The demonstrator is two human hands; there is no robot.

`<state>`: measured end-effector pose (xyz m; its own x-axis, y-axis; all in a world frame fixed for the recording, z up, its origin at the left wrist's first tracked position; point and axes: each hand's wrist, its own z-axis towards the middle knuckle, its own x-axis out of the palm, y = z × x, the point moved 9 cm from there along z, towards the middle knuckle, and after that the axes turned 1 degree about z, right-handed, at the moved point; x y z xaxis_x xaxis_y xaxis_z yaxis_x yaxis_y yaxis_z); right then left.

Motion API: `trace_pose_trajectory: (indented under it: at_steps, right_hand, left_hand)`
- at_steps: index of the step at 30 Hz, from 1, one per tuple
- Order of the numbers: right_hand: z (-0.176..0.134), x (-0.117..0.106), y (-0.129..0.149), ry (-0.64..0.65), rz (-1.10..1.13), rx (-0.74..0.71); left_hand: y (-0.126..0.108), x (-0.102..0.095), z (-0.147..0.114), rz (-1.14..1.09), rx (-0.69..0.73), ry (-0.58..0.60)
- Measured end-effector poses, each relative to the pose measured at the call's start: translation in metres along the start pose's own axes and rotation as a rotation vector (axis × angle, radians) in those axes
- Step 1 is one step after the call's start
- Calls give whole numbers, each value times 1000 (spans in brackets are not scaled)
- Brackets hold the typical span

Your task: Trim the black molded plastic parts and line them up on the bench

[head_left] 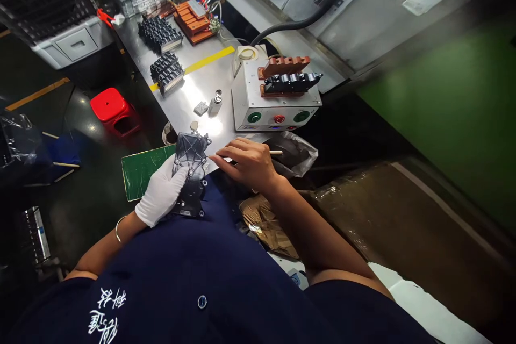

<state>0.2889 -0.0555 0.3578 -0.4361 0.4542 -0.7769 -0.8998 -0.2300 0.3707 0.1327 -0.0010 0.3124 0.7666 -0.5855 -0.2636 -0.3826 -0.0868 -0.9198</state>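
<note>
My left hand (161,193), in a white glove, is closed round the lower left side of a black moulded housing cover (191,153), its thumb on the face. The cover is held upright in front of my body and has crossed ribs and screw holes along its edge. My bare right hand (248,161) pinches a thin stick-like tool (276,152) with a pale handle end poking out behind the fingers. The tool's tip is too small to make out; the fingertips are close to the cover's right edge.
On the metal bench (217,72) stand a small bottle (215,103), a grey square piece (200,108), stacked black parts (166,72), an orange fixture (193,21) and a white control box (278,94) with buttons. A green board (141,172) and a red stool (113,110) are left.
</note>
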Motion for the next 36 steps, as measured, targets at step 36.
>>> trace_pose_trajectory:
  at_steps: [36]
  right_hand:
    - [-15, 0, -1, -107, 104, 238]
  left_hand:
    - [7, -6, -2, -56, 53, -92]
